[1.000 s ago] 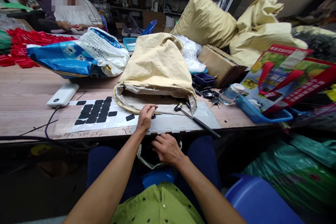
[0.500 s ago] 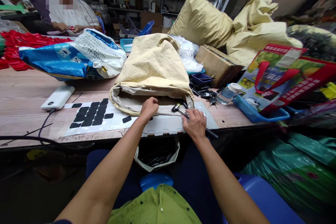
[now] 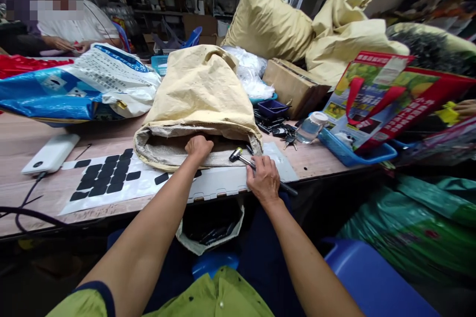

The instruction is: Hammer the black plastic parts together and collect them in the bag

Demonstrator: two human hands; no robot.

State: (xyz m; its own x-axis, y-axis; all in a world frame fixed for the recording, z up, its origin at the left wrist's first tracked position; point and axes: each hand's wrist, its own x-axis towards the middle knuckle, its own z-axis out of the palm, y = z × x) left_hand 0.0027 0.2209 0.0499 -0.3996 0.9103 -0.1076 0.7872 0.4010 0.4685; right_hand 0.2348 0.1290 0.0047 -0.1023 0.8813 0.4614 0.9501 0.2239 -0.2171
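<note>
A cream cloth sack [image 3: 201, 91] lies on the table with its wide mouth facing me. My left hand [image 3: 200, 146] reaches into this opening, fingers curled and partly hidden; what they hold, if anything, I cannot make out. Just right of the sack's mouth, my right hand [image 3: 264, 178] is closed over the handle of a small hammer [image 3: 243, 158]. The hammer's shiny head points left, near the sack's rim, and the black handle end sticks out beyond my palm. Under the sack's front edge lies a white board [image 3: 219, 183].
Black stickers on a white sheet [image 3: 139, 189] lie left, beside a white power bank [image 3: 51, 153]. A blue-and-white bag [image 3: 78, 84] stands behind. Keys [image 3: 290, 142], a jar [image 3: 312, 128] and a blue basket [image 3: 345, 153] are right. An open bag [image 3: 240, 220] hangs below the table edge.
My left hand has moved forward, farther into the sack's mouth. My right hand stays over the hammer. The whole view has shifted, so things appear farther left.
</note>
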